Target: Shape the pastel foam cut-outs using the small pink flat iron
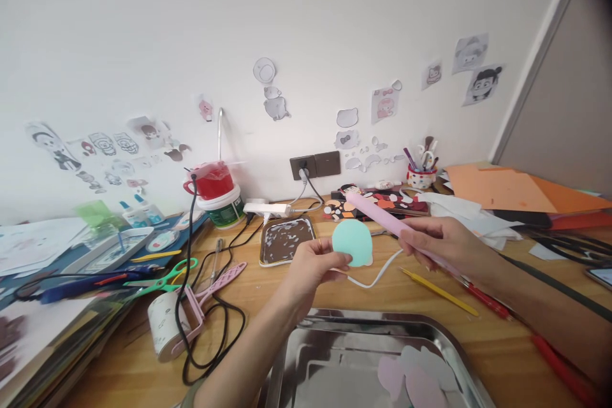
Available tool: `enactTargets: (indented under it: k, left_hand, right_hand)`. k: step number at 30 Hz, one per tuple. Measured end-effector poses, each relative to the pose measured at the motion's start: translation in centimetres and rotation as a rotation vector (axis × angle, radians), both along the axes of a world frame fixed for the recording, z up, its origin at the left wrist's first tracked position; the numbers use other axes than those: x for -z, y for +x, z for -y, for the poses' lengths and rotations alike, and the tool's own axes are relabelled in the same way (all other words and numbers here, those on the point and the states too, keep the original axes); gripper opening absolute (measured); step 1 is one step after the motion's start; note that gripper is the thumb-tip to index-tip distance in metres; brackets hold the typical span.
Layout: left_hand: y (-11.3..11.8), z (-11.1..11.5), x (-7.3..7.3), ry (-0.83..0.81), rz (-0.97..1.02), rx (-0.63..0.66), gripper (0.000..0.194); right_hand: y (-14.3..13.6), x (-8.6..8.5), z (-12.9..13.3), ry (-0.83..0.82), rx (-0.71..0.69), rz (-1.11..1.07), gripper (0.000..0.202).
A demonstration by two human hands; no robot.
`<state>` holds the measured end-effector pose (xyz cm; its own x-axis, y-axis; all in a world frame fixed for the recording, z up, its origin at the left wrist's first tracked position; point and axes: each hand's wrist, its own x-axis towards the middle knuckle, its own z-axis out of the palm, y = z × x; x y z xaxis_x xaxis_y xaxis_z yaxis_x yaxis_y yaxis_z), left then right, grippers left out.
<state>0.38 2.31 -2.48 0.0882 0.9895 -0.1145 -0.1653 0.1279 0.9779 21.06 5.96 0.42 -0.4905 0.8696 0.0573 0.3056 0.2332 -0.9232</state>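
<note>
Between the thumb and fingers of my left hand (315, 264) is a mint-green rounded paper cutout (352, 243), held up above the wooden desk. A sliver of pale pink shows at its lower right edge. My right hand (437, 242) is wrapped around a long pink wand-shaped tool (377, 211), which slants up to the left with its tip just above the cutout. A white cable (377, 277) curves below the two hands. Under my left forearm lies a shiny metal tray (335, 347), with pink and grey paper cutouts (421, 376) in its right part.
Left of my arm are a lint roller (165, 325), green scissors (165, 277) and tangled black cables. Behind stand a smeared brown tray (287, 239), a power strip (266, 209) and a red-topped tub (222, 207). A yellow pencil-like tool (440, 292) and orange paper (507, 194) lie right.
</note>
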Motion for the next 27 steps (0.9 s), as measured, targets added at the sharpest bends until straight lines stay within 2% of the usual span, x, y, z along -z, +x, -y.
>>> enactTargets:
  k: [4,7,11,16,19,25,27]
  left_hand:
    - [0.0,-0.2,0.0,-0.001,0.075,-0.070,0.018]
    - [0.2,-0.2,-0.1,0.006,0.105,-0.107,0.021]
    - [0.9,0.1,-0.5,-0.015,0.110,-0.150,0.023]
    - [1.4,0.8,-1.0,0.007,0.124,-0.103,0.025]
    - [1.3,0.9,-1.4,0.022,0.086,-0.143,0.022]
    - [0.9,1.0,-2.3,0.015,0.126,-0.151,0.016]
    - [0.8,1.3,-2.7,0.023,0.156,-0.161,0.016]
  right_hand:
    - [-0.1,0.5,0.0,0.030,-0.083,-0.001,0.027]
    - [-0.4,0.8,0.4,0.023,-0.123,0.018,0.034]
    - [-0.9,0.7,1.3,0.008,-0.161,0.044,0.033]
    - [-1.1,0.2,2.2,0.048,-0.136,0.005,0.032]
    - [-0.9,-0.5,2.9,0.045,-0.140,-0.011,0.032]
    - [-0.1,-1.9,2.9,0.144,0.019,-0.048,0.033]
    - [0.0,-1.9,2.7,0.143,0.018,-0.047,0.032]
